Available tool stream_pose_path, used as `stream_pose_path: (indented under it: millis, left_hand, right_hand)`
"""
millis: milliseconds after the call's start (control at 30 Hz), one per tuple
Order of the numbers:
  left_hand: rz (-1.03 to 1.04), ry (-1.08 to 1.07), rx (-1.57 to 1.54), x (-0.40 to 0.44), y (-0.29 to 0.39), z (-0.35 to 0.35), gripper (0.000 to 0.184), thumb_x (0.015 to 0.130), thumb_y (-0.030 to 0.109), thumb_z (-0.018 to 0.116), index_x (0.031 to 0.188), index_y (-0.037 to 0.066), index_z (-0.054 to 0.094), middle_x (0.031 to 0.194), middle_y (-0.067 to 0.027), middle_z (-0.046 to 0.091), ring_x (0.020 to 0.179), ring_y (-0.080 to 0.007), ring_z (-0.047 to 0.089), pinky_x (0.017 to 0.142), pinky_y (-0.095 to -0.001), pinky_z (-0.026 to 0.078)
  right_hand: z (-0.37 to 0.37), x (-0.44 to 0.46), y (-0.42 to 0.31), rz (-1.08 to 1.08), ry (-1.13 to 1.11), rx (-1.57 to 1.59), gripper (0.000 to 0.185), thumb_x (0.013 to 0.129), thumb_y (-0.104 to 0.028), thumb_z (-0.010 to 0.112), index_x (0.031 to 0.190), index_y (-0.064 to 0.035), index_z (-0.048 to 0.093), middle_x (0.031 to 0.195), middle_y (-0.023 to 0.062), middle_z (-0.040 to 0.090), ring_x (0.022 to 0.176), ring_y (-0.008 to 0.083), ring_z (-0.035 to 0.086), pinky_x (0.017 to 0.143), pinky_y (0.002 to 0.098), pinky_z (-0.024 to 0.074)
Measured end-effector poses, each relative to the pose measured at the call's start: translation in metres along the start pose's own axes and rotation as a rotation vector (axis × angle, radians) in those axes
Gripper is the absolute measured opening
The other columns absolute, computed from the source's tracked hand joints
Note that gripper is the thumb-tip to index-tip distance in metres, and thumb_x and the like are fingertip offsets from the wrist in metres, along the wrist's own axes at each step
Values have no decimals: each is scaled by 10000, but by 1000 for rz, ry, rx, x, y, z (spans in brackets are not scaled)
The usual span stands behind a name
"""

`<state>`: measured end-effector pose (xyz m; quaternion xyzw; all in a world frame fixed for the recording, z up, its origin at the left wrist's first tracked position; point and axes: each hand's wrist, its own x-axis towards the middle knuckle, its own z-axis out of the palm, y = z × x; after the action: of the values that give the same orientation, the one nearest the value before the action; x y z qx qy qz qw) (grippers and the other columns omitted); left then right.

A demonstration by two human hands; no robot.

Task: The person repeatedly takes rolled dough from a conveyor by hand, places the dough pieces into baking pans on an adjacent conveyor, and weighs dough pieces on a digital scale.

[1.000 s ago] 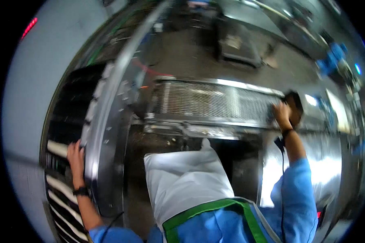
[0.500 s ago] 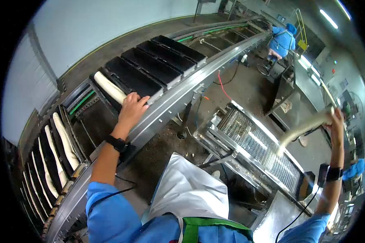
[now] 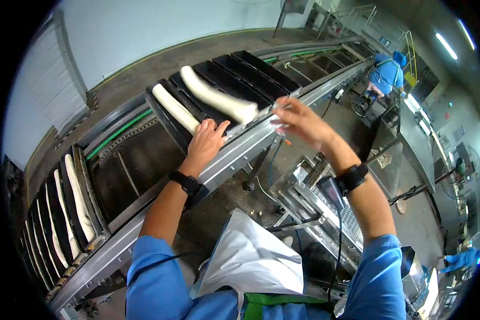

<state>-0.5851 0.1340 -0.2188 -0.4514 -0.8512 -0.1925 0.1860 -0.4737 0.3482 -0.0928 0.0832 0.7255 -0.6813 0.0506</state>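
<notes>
My left hand point(image 3: 205, 143) rests at the near end of a black baking pan set point(image 3: 261, 72), its fingers spread over the rim beside a pale dough strip point(image 3: 173, 106) lying in the first trough. A second long dough strip point(image 3: 216, 100), slightly blurred, lies slantwise across the neighbouring trough, its near end by the rim. Just right of that end is my right hand point(image 3: 302, 121), fingers apart and blurred, with a small gap to the dough. The troughs farther right hold no dough. Both wrists carry black straps.
The pans stand on a metal conveyor point(image 3: 240, 154). Another pan set point(image 3: 64, 213) with several dough strips is at left. A mesh belt point(image 3: 352, 218) runs beneath my right forearm. A person in blue point(image 3: 386, 74) is at the far right, beside a metal table point(image 3: 418, 141).
My right hand has swung left from above the mesh belt and let go of the dough strip, now over the second trough. My left hand and the pans appear farther right in view.
</notes>
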Motion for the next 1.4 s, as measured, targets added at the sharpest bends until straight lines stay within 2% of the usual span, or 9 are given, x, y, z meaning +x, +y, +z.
stream_pose_path:
  millis: [400, 467, 533, 667, 867, 1133, 1233, 1300, 1400]
  left_hand:
    - [-125, -143, -11, -3, -9, 13, 415, 697, 204, 593, 1079, 112, 459, 994, -107, 447, 995, -266, 391, 833, -367, 326]
    - [-207, -207, -10, -2, -7, 12, 432, 688, 210, 604, 1089, 134, 461, 1029, -104, 438, 1023, -261, 378, 851, -370, 314]
    - [-71, 2, 133, -5, -13, 24, 479, 679, 217, 613, 1127, 184, 445, 1094, -101, 411, 1083, -251, 337, 896, -390, 272]
    - [-20, -147, 121, 0, -20, 45, 483, 699, 208, 588, 1154, 202, 426, 1061, -67, 450, 1094, -229, 330, 927, -424, 229]
    - [30, -122, 128, 11, -21, 62, 410, 706, 191, 564, 1103, 190, 464, 963, -24, 497, 993, -194, 398, 890, -381, 239]
    - [36, -171, 91, 12, -3, 34, 379, 717, 181, 544, 1088, 170, 466, 962, -43, 486, 991, -206, 396, 864, -370, 250]
    - [40, -169, 89, 12, -10, 41, 378, 716, 176, 544, 1086, 164, 466, 953, -49, 482, 991, -209, 394, 862, -367, 250]
    - [48, -162, 80, 11, -11, 43, 379, 716, 172, 545, 1086, 161, 466, 948, -51, 480, 993, -210, 391, 862, -364, 251]
    - [67, -140, 77, 11, -17, 49, 381, 714, 161, 546, 1086, 157, 464, 951, -52, 478, 995, -211, 388, 861, -364, 250]
  right_hand:
    - [-133, -151, 141, 439, 153, -196, 281, 795, -206, 529, 1014, -35, 491, 925, 47, 549, 821, 148, 537, 662, 251, 446]
    - [-188, -206, 194, 352, 11, -962, 291, 778, -188, 546, 1009, -20, 496, 948, 73, 548, 818, 167, 536, 679, 278, 447]
    - [-225, -282, 239, 435, 197, -1264, 430, 648, -223, 662, 975, 8, 504, 943, 139, 538, 882, 288, 505, 774, 353, 416]
    - [-315, -439, 327, 613, 241, -1582, 363, 642, -116, 562, 986, -31, 481, 958, 198, 503, 942, 378, 441, 772, 443, 393]
    - [-268, -539, 330, 1192, 655, -1503, 220, 758, -176, 434, 947, -106, 521, 1045, 127, 467, 918, 331, 476, 737, 423, 434]
    - [-252, -588, 355, 1444, 631, -1698, 237, 791, -231, 407, 987, -198, 536, 1036, 79, 479, 971, 264, 448, 710, 381, 414]
    - [-229, -554, 321, 1519, 734, -1454, 298, 820, -230, 367, 1079, -179, 506, 1169, 75, 417, 1110, 212, 368, 847, 437, 338]
    - [-280, -597, 388, 1243, 879, -1838, 282, 706, -239, 528, 961, -118, 544, 942, 116, 540, 848, 296, 517, 697, 352, 435]
    - [-277, -549, 312, 1157, 761, -1619, 234, 660, -230, 562, 840, -82, 541, 767, 110, 559, 687, 294, 532, 586, 354, 436]
